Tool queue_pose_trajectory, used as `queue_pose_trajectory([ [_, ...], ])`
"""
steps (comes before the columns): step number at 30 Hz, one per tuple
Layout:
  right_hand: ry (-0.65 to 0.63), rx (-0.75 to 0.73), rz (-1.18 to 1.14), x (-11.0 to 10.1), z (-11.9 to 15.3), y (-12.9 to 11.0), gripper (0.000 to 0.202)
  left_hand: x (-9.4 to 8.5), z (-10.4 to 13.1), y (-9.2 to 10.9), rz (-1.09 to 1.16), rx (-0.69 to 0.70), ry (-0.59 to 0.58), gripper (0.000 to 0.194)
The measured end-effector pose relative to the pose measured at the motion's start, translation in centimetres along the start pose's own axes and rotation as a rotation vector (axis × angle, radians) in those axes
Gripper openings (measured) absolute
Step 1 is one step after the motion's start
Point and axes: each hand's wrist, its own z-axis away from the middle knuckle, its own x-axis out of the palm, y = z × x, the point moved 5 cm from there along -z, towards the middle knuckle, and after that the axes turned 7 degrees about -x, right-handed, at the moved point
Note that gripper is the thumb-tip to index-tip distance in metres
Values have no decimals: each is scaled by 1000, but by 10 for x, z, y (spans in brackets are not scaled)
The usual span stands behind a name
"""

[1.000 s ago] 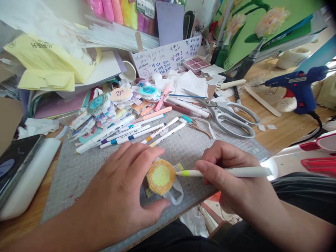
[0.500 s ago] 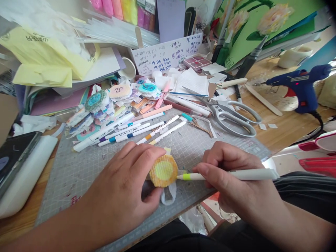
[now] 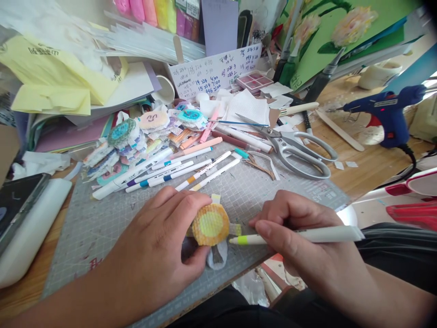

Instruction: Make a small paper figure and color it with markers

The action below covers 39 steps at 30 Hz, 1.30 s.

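Between the thumb and fingers of my left hand (image 3: 160,237) is a small round piece (image 3: 210,224), textured, with an orange rim and a yellow-green centre. Pale tabs stick out from its edge, and a white loop (image 3: 217,255) hangs below it. My right hand (image 3: 300,237) grips a white marker (image 3: 324,234) with a lime-green band, its tip pointing left. That tip is close to the piece's lower right edge; whether it touches the piece I cannot tell. Both hands are over the grey cutting mat (image 3: 112,223).
Several markers (image 3: 170,173) lie behind my hands, beside a pile of colourful round paper pieces (image 3: 123,136). Silver scissors (image 3: 300,150) rest to the right. A blue glue gun (image 3: 389,114) stands far right. A dark-screened device (image 3: 22,200) sits at left.
The marker tip has dropped slightly from the right edge of the round piece towards its lower right. More of the yellowish tab on the right shows. The whole view has shifted a little.
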Motion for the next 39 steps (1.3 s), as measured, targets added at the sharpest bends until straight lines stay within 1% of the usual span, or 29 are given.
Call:
queue_pose_trajectory([
  [3,117,-30,26,-5,-3,1,27,0,0,0,2,14,3,43],
  [5,163,-45,52,-7,-3,0,27,0,0,0,8,-2,1,42],
  [6,156,-45,55,-7,-3,0,27,0,0,0,11,-11,0,41],
  [10,61,-15,8,-3,-1,1,28,0,0,0,8,-12,4,42],
  [11,63,-14,6,-3,0,1,28,0,0,0,9,-9,4,42],
  [15,152,-33,46,-7,-1,0,26,0,0,0,12,4,-1,41],
  [19,100,6,28,-5,-3,3,27,0,0,0,11,0,-1,42],
  [23,137,0,49,-7,-3,2,26,0,1,0,7,-2,3,40],
  [26,108,13,44,-5,-3,2,27,0,0,1,9,1,10,39],
  [29,128,11,54,-6,-2,2,26,-1,-1,1,16,-2,23,39],
  [33,108,13,62,-5,-2,4,27,-1,-1,0,24,0,18,40],
  [37,166,-20,75,-7,-3,3,26,0,0,0,17,-3,-4,40],
  [39,162,-21,71,-7,-3,3,25,0,0,0,16,-5,-2,40],
])
